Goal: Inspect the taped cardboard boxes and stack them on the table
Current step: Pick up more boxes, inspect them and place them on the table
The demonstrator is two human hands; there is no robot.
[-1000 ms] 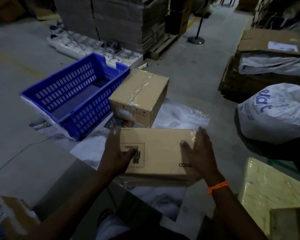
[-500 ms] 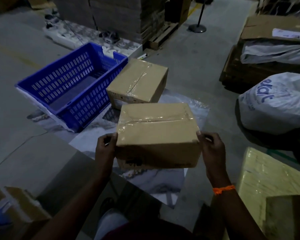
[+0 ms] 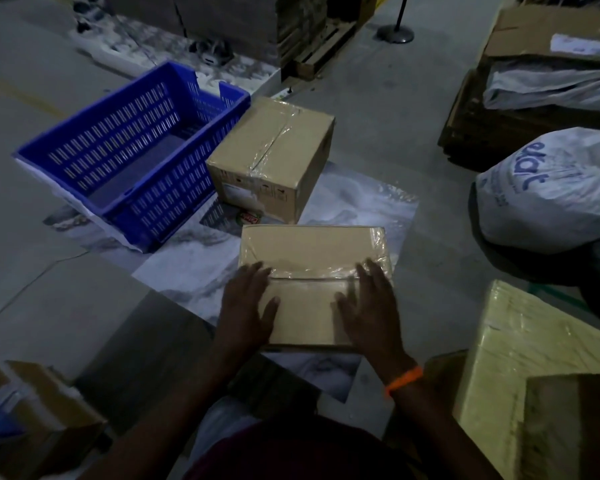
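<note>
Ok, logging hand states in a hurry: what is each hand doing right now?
Left hand: open, fingers flat on top of the taped cardboard box.
Right hand: open, flat on the same box.

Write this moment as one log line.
left hand flat on near taped box | right hand flat on it | second taped box beside blue crate | unstacked

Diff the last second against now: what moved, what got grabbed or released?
The near box was turned from printed face up to taped face up. The left hand and right hand released its sides and now lie flat on top. The far box and blue crate stayed put.
</note>
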